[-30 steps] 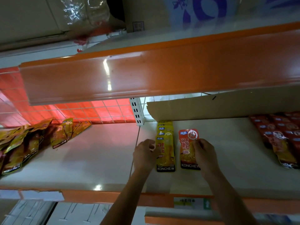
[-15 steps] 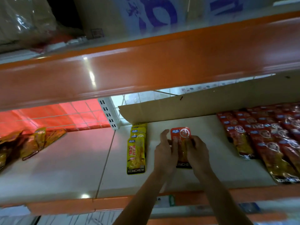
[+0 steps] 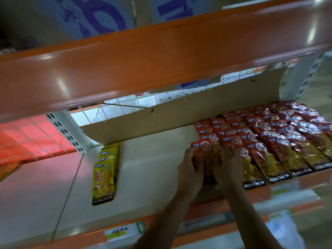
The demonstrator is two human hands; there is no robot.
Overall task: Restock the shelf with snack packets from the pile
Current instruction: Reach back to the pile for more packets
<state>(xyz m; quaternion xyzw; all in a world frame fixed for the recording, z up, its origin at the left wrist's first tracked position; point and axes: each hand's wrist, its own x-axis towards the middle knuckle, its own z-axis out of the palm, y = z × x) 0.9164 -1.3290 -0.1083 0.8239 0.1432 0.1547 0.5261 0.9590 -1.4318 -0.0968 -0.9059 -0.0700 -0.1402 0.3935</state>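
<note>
A red snack packet [image 3: 204, 150] is held flat on the shelf [image 3: 152, 177], just beside the left end of the rows of red packets [image 3: 269, 141]. The grip is closed on it from both sides: the left hand [image 3: 189, 169] is curled round its left edge, and the right hand [image 3: 228, 164] is laid with curled fingers over its right edge. The packet is judged light, soft and crinkly, with glossy film that may slip. It is best taken by the long edges, not squeezed. A stack of yellow packets [image 3: 106, 169] lies well apart to the left. A cardboard sheet [image 3: 179, 114] is leaned along the back, and reach is limited by the overhanging upper shelf [image 3: 143, 60].
</note>
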